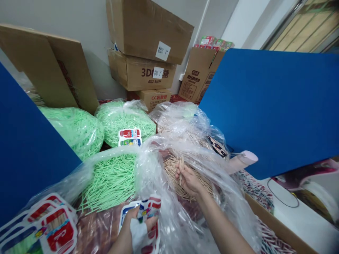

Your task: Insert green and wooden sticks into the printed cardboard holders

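My right hand is closed round a small bunch of thin beige sticks, held upright over a clear plastic bag of the same loose sticks. In my left hand, which has a white wrapping across it, is a printed bottle-shaped packet in red, white and blue; its lower part shows below my fingers. Beside that hand lies an open bag of light green sticks. At the lower left, several filled bottle-shaped packets overlap, with green and beige sticks showing through their windows.
Tied bags of green sticks stand behind, one with a two-bottle packet on it. Stacked cardboard boxes lean by the wall. Blue panels flank both sides. A pale cup lies at the right.
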Demonstrator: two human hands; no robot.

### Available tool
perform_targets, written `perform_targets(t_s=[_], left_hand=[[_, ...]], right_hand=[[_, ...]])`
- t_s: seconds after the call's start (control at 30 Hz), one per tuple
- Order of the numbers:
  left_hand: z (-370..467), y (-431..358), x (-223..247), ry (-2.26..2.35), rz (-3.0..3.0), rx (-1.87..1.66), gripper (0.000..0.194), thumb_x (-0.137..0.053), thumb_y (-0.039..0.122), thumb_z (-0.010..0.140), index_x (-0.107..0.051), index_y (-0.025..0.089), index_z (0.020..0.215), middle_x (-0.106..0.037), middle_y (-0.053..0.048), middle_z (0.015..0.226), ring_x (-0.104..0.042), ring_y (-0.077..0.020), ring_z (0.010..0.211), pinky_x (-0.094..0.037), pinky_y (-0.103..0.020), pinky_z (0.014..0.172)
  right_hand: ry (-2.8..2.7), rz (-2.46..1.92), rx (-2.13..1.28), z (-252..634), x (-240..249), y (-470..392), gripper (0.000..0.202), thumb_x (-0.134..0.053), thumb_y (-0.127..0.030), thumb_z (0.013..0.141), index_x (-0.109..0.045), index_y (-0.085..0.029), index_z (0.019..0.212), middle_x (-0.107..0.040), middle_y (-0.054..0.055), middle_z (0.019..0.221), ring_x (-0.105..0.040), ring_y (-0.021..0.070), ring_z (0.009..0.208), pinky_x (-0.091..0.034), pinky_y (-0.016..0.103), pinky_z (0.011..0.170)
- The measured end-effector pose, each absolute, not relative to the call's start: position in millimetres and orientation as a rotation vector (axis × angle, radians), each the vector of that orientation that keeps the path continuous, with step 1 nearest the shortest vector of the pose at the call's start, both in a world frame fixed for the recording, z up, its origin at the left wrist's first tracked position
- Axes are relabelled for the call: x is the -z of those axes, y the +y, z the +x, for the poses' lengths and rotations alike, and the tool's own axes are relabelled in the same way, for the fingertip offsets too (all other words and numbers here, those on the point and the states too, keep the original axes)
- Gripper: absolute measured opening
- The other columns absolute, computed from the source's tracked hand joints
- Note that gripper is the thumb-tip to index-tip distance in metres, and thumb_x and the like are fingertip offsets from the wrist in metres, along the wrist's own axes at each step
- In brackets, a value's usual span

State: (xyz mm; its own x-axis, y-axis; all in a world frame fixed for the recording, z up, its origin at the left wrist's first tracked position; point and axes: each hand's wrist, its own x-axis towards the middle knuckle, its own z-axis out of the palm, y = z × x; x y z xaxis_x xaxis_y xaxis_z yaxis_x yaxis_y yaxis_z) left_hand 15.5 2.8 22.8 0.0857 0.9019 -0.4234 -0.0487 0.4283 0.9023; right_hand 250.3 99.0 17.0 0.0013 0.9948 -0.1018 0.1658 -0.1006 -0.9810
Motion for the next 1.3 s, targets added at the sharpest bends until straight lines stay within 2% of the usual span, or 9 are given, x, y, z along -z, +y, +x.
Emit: perform_targets(t_s=[0.17,0.3,0.43,0.63,0.73,0.83,0.9,1.1,1.3], left_hand=[[24.6,18.3,-30.3,1.228,1.157,-0.918,0.020,-0.069,0.033,0.072,-0.060,0.015,0.069,-0.055,0.002,0.060,-0.047,-0.0131,0.055,-0.039,-0.023,0.053],[27.7,28.7,-32.0,1.337,1.487,-0.976,0.027,-0.063,0.035,0.078,-0.050,0.018,0.062,-0.046,0.002,0.063,-0.044,-0.0142,0.059,-0.037,-0.023,0.054],[29.8,31.5,-27.5,1.406,1.687,-0.994,0.032,-0.061,0.031,0.081,-0.040,0.020,0.060,-0.042,0.003,0.062,-0.043,-0.0142,0.059,-0.034,-0.024,0.056],[25.2,31.3,-33.9,1.349,1.781,-1.102,0.029,-0.054,0.020,0.083,-0.035,0.021,0.062,-0.039,0.004,0.064,-0.043,-0.0136,0.059,-0.033,-0.024,0.056],[19.0,34.6,-40.2,1.315,1.830,-1.127,0.027,-0.052,0.020,0.086,-0.037,0.021,0.063,-0.040,0.003,0.064,-0.044,-0.0141,0.060,-0.032,-0.024,0.057],[14.3,38.4,-41.5,1.307,1.842,-1.093,0.028,-0.053,0.024,0.087,-0.040,0.020,0.063,-0.042,0.003,0.065,-0.044,-0.0142,0.060,-0.033,-0.025,0.058],[13.4,39.8,-39.7,1.310,1.832,-1.067,0.029,-0.056,0.026,0.087,-0.041,0.020,0.063,-0.042,0.003,0.065,-0.045,-0.0141,0.061,-0.034,-0.024,0.059],[16.8,40.7,-37.8,1.271,1.783,-1.081,0.030,-0.060,0.026,0.086,-0.043,0.019,0.062,-0.042,0.004,0.063,-0.046,-0.0127,0.059,-0.034,-0.023,0.057],[5.5,40.0,-29.2,1.250,1.522,-1.105,0.019,-0.065,0.033,0.082,-0.062,0.016,0.074,-0.057,0.000,0.068,-0.054,-0.0159,0.064,-0.044,-0.025,0.060]], right_hand=[[-0.964,-1.075,-1.256,219.9,-55.2,84.4,0.038,-0.061,-0.058,0.080,-0.052,-0.023,0.091,-0.051,-0.002,0.072,-0.055,0.0145,0.065,-0.049,0.032,0.068],[-0.964,-0.851,-1.160,189.3,-81.1,64.2,0.020,-0.051,-0.046,0.093,-0.051,-0.026,0.099,-0.053,-0.003,0.073,-0.058,0.0154,0.075,-0.048,0.035,0.079],[-1.148,-0.862,-0.971,169.1,-83.7,53.1,0.017,-0.041,-0.040,0.098,-0.051,-0.026,0.101,-0.053,-0.001,0.078,-0.058,0.0171,0.088,-0.044,0.038,0.090],[-1.440,-1.078,-0.839,158.8,-69.3,43.1,0.023,-0.033,-0.036,0.100,-0.052,-0.025,0.106,-0.057,0.007,0.115,-0.050,0.0205,0.116,-0.041,0.039,0.099],[-1.615,-1.124,-0.810,166.1,-63.3,39.1,0.034,-0.035,-0.044,0.098,-0.048,-0.024,0.123,-0.045,0.011,0.137,-0.045,0.0245,0.126,-0.039,0.043,0.103],[-1.689,-1.086,-0.787,178.6,-63.9,40.8,0.056,-0.031,-0.055,0.096,-0.031,-0.023,0.142,-0.034,0.012,0.148,-0.032,0.0273,0.137,-0.029,0.048,0.112],[-1.659,-1.055,-0.809,184.1,-67.3,44.2,0.057,-0.026,-0.053,0.098,-0.021,-0.025,0.147,-0.037,0.012,0.147,-0.036,0.0253,0.136,-0.033,0.047,0.110],[-1.813,-1.074,-0.736,181.5,-73.2,53.5,0.032,-0.039,-0.030,0.099,-0.049,-0.026,0.129,-0.063,0.008,0.121,-0.059,0.0207,0.113,-0.047,0.039,0.097],[-1.584,-1.174,-0.767,203.5,-72.4,63.9,0.037,-0.035,-0.036,0.099,-0.043,-0.023,0.133,-0.063,0.010,0.118,-0.064,0.0195,0.098,-0.053,0.035,0.084]])
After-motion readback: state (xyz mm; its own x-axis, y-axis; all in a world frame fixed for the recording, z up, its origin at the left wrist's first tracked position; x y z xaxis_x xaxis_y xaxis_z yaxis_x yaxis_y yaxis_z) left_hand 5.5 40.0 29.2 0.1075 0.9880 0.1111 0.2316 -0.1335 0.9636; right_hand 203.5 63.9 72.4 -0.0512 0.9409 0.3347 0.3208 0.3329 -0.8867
